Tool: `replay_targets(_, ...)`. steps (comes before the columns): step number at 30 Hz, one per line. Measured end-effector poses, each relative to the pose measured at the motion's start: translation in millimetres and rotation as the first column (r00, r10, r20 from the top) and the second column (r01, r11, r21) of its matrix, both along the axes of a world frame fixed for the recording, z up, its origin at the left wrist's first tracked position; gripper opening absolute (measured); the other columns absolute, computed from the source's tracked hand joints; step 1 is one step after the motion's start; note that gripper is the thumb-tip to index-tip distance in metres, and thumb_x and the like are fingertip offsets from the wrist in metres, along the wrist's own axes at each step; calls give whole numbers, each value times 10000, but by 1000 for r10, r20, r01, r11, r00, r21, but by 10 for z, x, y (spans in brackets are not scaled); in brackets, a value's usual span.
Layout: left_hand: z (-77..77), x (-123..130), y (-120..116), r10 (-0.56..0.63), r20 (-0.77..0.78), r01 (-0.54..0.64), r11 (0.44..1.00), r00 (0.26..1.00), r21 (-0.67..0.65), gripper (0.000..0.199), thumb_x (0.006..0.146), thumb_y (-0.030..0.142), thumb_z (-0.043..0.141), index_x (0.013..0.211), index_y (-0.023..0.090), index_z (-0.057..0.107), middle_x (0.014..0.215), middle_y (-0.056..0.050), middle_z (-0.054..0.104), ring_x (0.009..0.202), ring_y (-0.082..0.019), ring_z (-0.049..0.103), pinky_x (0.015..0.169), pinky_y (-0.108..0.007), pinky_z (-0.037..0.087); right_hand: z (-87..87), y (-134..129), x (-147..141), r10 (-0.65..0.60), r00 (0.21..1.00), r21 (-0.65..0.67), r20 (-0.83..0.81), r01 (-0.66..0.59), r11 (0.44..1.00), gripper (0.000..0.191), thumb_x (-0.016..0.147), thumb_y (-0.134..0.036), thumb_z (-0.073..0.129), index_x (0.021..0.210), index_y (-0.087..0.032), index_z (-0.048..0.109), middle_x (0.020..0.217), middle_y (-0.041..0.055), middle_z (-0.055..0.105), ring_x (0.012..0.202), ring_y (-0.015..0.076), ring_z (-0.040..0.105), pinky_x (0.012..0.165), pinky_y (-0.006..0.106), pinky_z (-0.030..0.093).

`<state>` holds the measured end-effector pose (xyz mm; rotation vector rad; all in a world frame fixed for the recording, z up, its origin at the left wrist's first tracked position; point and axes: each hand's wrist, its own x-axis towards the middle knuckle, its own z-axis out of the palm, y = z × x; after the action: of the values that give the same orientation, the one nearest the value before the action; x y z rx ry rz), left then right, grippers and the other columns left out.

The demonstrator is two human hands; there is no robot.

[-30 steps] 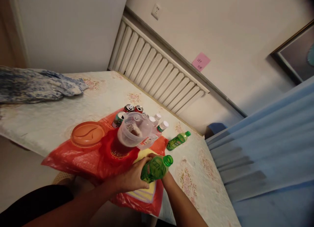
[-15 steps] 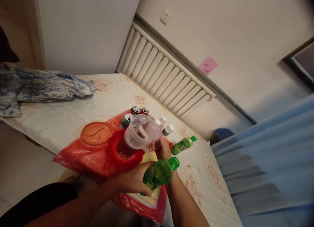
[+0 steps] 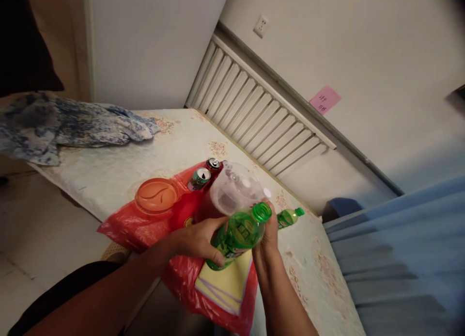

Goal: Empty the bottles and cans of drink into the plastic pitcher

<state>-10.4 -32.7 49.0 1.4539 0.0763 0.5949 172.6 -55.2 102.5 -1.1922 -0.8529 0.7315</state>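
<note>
The right hand (image 3: pixel 268 236) reached forward and took the clear jug (image 3: pixel 232 193), lifting and tipping it — its mouth swung toward the green bottle (image 3: pixel 238 234), which the left hand (image 3: pixel 198 239) raised closer to it.

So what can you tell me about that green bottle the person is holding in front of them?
The green bottle looks like clear green plastic with a printed label on its side. Its threaded neck is open, with no cap on it, and points up and to the right, so the bottle is tilted, lifted above the red plastic bag. The left hand wraps around its lower body, while the right hand sits just behind its neck. Its mouth is close to the clear plastic pitcher.
</note>
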Motion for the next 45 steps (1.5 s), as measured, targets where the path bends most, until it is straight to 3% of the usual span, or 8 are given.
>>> replay_targets(3,45,-97,74,-3,-7,3,1000,1000,-12,784,554,292,866,1275,204,572,1222,-54,672,1150,-308,596,995,-400,471,224,-102,38,-32,997,64,-75,37,997,415,779,-439,611,582,-245,302,432,-129,226,369,64,178,399,215,296)
replay_targets(6,54,-193,157,19,-36,-21,999,999,-47,751,571,335,845,1264,226,577,1189,-40,695,1137,-325,611,957,-393,491,458,-214,120,-22,999,97,-25,25,995,410,799,-415,602,582,-239,302,437,-128,235,372,57,166,411,214,300)
replay_targets(10,27,-267,274,204,-86,-207,978,975,-23,763,590,352,805,1293,226,537,1190,-33,693,1141,-323,609,940,-389,500,694,-367,255,-52,999,94,-5,52,994,379,786,-389,613,597,-234,323,452,-127,249,375,52,165,405,209,277)
replay_targets(15,-77,-180,347,434,-151,-427,901,888,78,672,624,243,728,1257,200,509,1139,-35,685,1101,-274,621,930,-349,495,875,-541,375,-99,994,59,-42,101,993,346,736,-338,651,600,-231,351,444,-126,267,377,49,176,399,204,276)
replay_targets(19,-193,-60,368,507,-186,-490,862,842,128,681,588,181,681,1237,198,476,1140,-40,672,1046,-247,635,897,-324,500,960,-655,475,-99,995,-17,13,99,995,405,721,-369,673,575,-239,318,427,-125,247,372,52,172,383,213,248)
replay_targets(29,-421,109,448,597,-263,-558,802,758,214,598,544,162,642,1120,198,486,1071,-43,662,990,-255,631,826,-325,488,1040,-798,802,58,970,-181,237,-15,983,515,769,-508,674,493,-238,333,396,-105,249,377,60,188,395,239,275)
replay_targets(38,-357,126,405,590,-286,-545,808,755,225,594,537,176,637,1113,189,493,1017,-46,648,949,-262,628,776,-321,470,1128,-775,879,123,928,-267,351,-27,963,591,765,-601,672,456,-232,331,395,-93,254,378,50,162,379,223,134)
replay_targets(45,-358,117,405,587,-286,-530,808,757,257,591,530,173,617,1108,197,493,1028,-61,643,959,-267,629,771,-316,473,1181,-724,860,153,899,-298,409,-27,954,591,769,-610,673,474,-234,325,400,-91,258,391,52,162,399,232,134)
